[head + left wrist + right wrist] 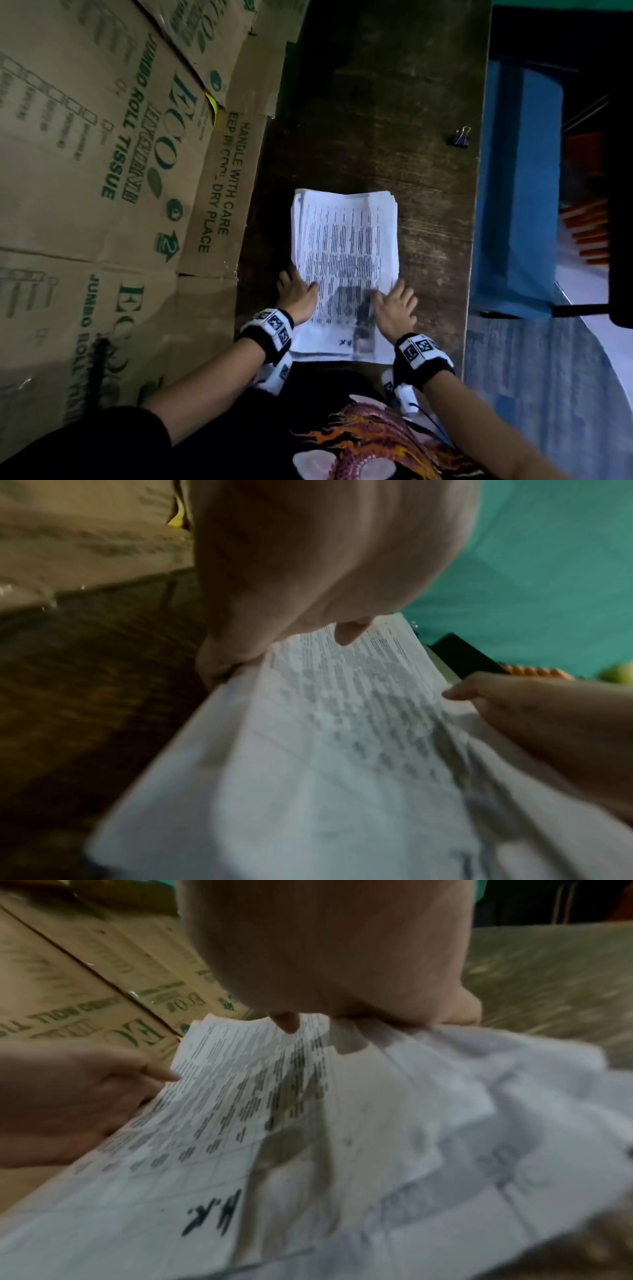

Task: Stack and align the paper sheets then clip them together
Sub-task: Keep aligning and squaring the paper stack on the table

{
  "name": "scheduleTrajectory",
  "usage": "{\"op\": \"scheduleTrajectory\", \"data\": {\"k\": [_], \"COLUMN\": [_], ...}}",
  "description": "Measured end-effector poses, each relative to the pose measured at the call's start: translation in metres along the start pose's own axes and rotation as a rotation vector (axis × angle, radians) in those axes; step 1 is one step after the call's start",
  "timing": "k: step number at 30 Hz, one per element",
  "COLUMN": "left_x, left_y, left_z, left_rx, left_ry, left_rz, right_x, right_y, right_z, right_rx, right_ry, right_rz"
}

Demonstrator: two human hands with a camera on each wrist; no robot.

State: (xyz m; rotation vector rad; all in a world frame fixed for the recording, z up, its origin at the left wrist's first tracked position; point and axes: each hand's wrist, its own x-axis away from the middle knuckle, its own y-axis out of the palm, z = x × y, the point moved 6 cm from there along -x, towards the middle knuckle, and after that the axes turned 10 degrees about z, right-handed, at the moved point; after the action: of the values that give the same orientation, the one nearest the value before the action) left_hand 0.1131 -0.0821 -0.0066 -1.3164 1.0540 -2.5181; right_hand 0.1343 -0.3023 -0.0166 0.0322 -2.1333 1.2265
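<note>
A: Cardboard boxes [102,154] line the left of a dark wooden surface [376,102]. Where are the paper sheets?

B: The paper sheets [344,240] lie flat at the near edge, their long axis running away from the person and the print lines following it. The edges are ragged, not yet squared.

A: And the hands?

B: The left hand [298,294] and right hand [395,308] flank the near half of the pile. Their fingers [349,634] are fairly straight, spread on the top sheet and side edges, apparently to square them.

A: The clip?

B: The black binder clip [460,137] sits untouched, well apart, near the far right edge.
</note>
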Motion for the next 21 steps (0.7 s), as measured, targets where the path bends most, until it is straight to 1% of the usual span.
{"op": "scheduleTrajectory", "data": {"k": [2, 4, 6, 8, 10, 13, 15, 16, 18, 21], "left_x": [0.000, 0.000, 0.008, 0.021, 0.023, 0.004, -0.002, -0.001, 0.001, 0.002], "left_y": [-0.001, -0.006, -0.004, 0.007, 0.008, -0.007, -0.015, -0.017, -0.018, -0.025], "left_z": [-0.004, -0.013, -0.017, -0.013, -0.013, -0.025, -0.029, -0.025, -0.015, -0.008], "left_rx": [0.047, 0.042, -0.025, -0.040, 0.047, 0.251, 0.372, 0.395, 0.399, 0.441], "left_ry": [-0.043, -0.051, -0.022, 0.027, 0.026, -0.038, -0.069, -0.049, 0.055, 0.174], "left_rz": [-0.005, -0.006, 0.017, 0.015, -0.001, -0.034, -0.089, -0.132, -0.178, -0.147], "right_x": [0.006, 0.006, 0.015, 0.028, 0.030, 0.013, 0.003, 0.001, 0.000, 0.001], "right_y": [0.003, -0.003, -0.002, 0.011, 0.019, 0.009, 0.000, -0.003, -0.001, -0.001], "right_z": [0.005, 0.016, 0.020, 0.017, 0.018, 0.025, 0.023, 0.017, 0.001, -0.004], "right_rx": [-0.034, -0.079, -0.058, -0.040, -0.120, -0.362, -0.382, -0.349, -0.281, -0.278], "right_ry": [-0.006, 0.028, 0.020, -0.036, -0.027, 0.070, 0.098, 0.085, 0.018, 0.028], "right_rz": [-0.009, 0.025, 0.069, 0.070, 0.033, -0.028, -0.054, -0.091, -0.237, -0.433]}}
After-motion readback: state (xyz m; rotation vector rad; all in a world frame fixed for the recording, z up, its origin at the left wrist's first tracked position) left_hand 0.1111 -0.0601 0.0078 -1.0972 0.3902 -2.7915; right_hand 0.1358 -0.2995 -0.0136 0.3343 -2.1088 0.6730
